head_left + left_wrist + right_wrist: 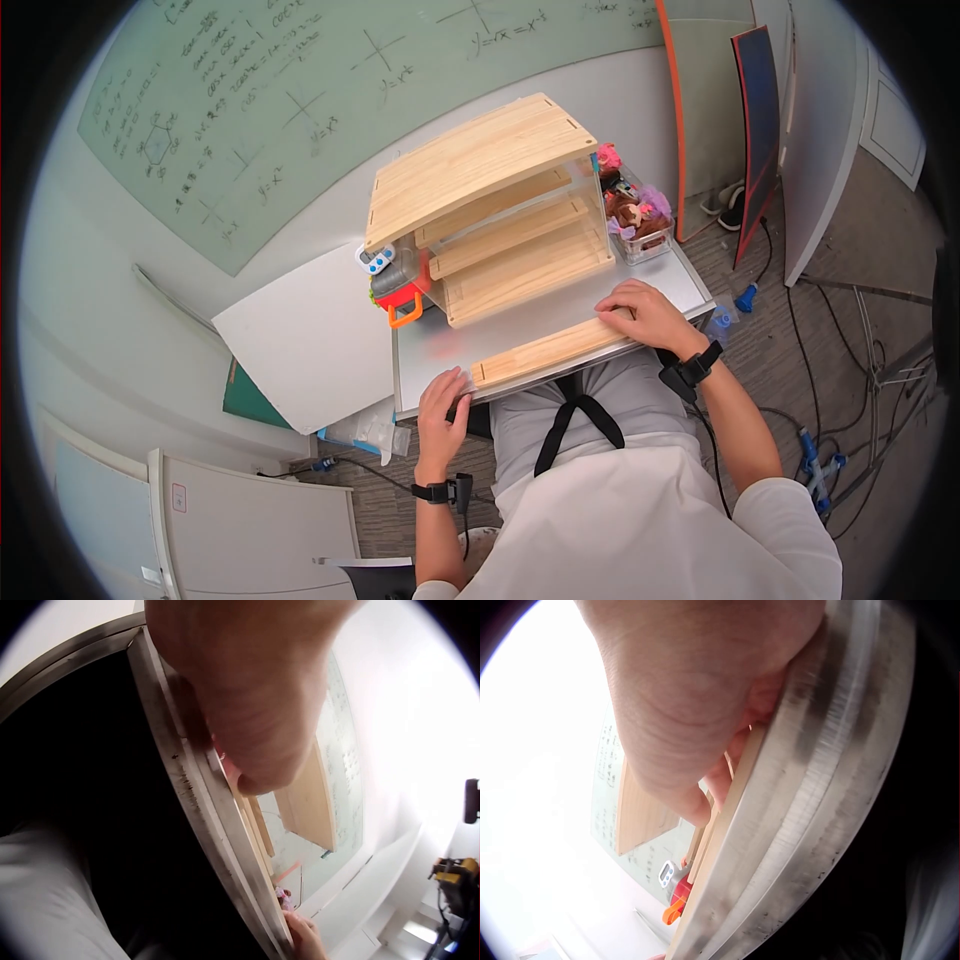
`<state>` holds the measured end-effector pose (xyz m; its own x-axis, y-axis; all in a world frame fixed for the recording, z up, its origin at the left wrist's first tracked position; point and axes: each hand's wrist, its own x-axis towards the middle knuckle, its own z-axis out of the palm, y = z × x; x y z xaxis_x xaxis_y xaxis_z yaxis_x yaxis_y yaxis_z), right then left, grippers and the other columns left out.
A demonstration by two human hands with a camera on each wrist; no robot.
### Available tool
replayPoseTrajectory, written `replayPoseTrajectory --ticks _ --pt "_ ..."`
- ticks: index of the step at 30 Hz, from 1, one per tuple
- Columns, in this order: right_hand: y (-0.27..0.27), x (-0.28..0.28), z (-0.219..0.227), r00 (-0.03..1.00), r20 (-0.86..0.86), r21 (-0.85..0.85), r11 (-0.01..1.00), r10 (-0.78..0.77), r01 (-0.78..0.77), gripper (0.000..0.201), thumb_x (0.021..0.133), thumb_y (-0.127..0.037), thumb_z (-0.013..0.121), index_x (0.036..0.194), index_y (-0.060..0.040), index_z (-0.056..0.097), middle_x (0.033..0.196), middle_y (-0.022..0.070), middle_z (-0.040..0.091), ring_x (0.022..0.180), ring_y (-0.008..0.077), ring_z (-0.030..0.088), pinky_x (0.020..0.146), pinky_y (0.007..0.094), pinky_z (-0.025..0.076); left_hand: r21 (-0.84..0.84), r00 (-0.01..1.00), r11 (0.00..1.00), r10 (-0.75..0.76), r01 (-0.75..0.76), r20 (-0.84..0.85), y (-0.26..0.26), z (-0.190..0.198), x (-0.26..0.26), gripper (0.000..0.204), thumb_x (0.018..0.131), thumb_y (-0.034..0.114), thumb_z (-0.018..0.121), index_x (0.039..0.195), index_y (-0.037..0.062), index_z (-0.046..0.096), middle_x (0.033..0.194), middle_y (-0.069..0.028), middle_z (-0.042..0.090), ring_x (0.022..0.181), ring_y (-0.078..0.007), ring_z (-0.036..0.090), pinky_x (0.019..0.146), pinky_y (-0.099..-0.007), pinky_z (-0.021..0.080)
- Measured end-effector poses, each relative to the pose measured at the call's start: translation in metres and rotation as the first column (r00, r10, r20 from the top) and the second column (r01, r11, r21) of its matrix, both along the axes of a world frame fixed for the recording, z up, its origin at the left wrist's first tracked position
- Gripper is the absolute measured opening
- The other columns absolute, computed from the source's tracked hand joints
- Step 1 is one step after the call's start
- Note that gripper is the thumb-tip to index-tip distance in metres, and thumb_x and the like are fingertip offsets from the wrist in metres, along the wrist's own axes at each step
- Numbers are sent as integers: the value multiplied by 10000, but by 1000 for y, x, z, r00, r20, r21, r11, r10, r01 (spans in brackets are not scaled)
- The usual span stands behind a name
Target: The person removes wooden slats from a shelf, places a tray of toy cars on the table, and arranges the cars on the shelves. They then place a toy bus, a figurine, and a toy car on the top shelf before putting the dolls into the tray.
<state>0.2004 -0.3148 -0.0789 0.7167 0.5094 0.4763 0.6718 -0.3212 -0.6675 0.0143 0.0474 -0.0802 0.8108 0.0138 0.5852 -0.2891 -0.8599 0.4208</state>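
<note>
A narrow pale wooden board lies along the front edge of the grey table. My right hand holds its right end, fingers bent over the wood; the right wrist view shows the thumb and fingertips by the board's edge. Beside the board's left end, my left hand rests at the table's front edge with its fingers loosely extended and nothing gripped. Behind the board stands a wooden shelf unit with a broad top, lower shelves and clear side panels.
Left of the shelf sit a red and grey toy case with an orange handle and a white timer. A clear bin of dolls stands at the right. A whiteboard hangs behind; cables run over the floor.
</note>
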Motion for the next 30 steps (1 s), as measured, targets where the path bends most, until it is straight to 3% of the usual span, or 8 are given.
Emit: replayPoseTrajectory --ticks 4,6,9,12,24,30 --pt "0 0 2 1000 -2 -1 1000 3 -3 218 919 -233 741 1015 -42 784 956 123 739 985 302 674 896 400 541 99 994 992 -73 81 -81 13 3 -3 322 891 77 744 1208 32 716 1283 -143 690 1213 -354 623 1052 -450 481" --pt "0 -1 1 1000 -4 0 1000 -4 4 218 919 -233 741 1018 -44 785 957 122 739 986 299 674 898 401 540 159 982 987 45 -16 -185 14 7 -9 374 872 118 778 1231 41 708 1346 -154 643 1249 -369 595 1057 -455 477" --pt "1 -2 3 1000 -9 -6 1000 -8 8 214 918 -230 740 1017 -46 785 955 121 740 987 298 674 899 403 539 234 988 970 101 -72 -115 16 6 -10 413 858 139 797 1247 44 697 1344 -159 615 1244 -374 582 1054 -462 472" --pt "0 1 -2 1000 13 11 1000 -2 2 211 918 -229 740 1016 -48 785 954 120 740 988 299 673 899 401 539 227 997 973 50 -37 -53 19 2 -8 435 861 107 782 1281 45 687 1310 -155 618 1212 -360 582 1054 -453 473" --pt "0 -1 2 1000 -17 -5 1000 -2 2 218 917 -232 740 1022 -46 786 957 123 738 992 300 674 900 401 541 120 994 993 1 12 -107 9 1 -8 413 857 101 785 1254 33 692 1301 -147 638 1198 -360 597 1033 -457 476" --pt "-1 0 1 1000 -25 -16 1000 8 -9 224 905 -238 752 1032 -57 790 976 117 744 1011 303 670 917 405 536 153 994 988 -1 18 -105 3 2 -5 405 859 100 783 1247 22 695 1303 -139 642 1199 -356 597 1035 -456 473"
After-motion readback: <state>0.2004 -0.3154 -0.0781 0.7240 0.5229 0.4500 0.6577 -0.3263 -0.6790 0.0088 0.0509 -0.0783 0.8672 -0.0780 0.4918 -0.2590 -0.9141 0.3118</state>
